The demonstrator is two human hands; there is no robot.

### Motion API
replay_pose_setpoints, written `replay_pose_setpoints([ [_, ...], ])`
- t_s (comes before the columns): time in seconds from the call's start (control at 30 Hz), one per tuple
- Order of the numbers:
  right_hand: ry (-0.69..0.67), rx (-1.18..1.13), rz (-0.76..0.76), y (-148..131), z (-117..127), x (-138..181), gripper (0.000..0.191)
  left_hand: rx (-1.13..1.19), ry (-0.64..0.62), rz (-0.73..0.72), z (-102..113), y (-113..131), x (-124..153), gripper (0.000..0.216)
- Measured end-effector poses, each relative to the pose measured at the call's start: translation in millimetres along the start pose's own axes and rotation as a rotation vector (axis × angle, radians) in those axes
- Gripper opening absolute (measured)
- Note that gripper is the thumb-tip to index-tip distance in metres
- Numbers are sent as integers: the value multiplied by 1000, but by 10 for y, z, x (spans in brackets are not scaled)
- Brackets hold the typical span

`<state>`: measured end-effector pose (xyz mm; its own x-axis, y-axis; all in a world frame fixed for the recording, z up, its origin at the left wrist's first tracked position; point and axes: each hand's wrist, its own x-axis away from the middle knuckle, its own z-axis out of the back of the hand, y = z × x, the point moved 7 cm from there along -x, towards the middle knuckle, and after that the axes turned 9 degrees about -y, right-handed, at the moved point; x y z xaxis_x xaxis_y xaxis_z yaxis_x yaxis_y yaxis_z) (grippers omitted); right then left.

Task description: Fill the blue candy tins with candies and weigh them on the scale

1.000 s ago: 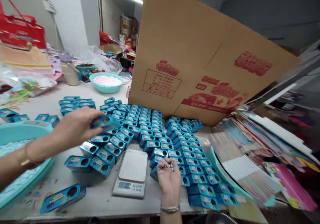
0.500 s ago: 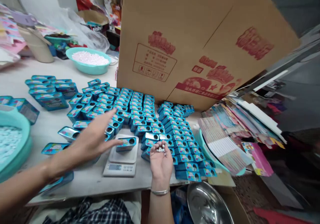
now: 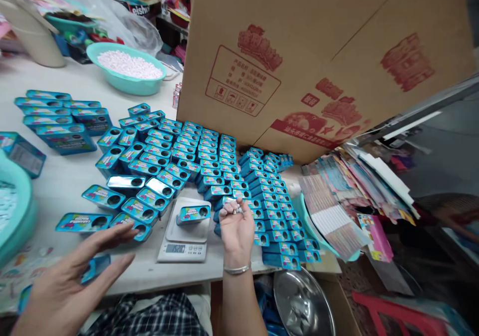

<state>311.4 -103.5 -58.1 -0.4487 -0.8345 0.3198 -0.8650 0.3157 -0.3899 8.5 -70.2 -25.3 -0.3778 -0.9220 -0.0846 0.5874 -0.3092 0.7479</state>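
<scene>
My left hand point(image 3: 80, 281) is at the lower left, with nothing in it, thumb and fingers apart beside the nearest blue tins. My right hand point(image 3: 238, 233) is palm up with fingers curled, cupping small white candies point(image 3: 235, 209) near its fingertips. Between the hands, a small digital scale point(image 3: 182, 252) rests on the table. One blue candy tin point(image 3: 194, 213) with a round dark hole in its top stands on the scale's plate, untouched by either hand. Rows of similar blue tins point(image 3: 211, 180) stand behind and to both sides of the scale.
Beyond the tins rises a large cardboard box point(image 3: 239, 101). A turquoise basin point(image 3: 130, 82) of pale pellets stands at the back left, another basin point(image 3: 20, 216) at the left edge. Stacked printed sheets point(image 3: 329, 208) lie at right. Below the table edge is a metal bowl point(image 3: 305, 301).
My left hand has drawn back from the tin on the scale toward the lower left. The scale's display shows a different number. My right hand's fingers are curled a little more. The view has shifted.
</scene>
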Motion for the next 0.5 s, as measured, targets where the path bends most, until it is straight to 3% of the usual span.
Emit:
replay_pose_setpoints([
  [0.23, 22, 114, 16, 64, 8, -58, 14, 106, -83, -175, -371, 331, -275, 49],
  [0.37, 15, 246, 85, 30, 11, -88, 11, 28, -92, -306, -676, 441, -419, 65],
  [0.5, 34, 216, 99, 119, -10, -73, 10, -62, -114, -393, -969, 555, -572, 70],
])
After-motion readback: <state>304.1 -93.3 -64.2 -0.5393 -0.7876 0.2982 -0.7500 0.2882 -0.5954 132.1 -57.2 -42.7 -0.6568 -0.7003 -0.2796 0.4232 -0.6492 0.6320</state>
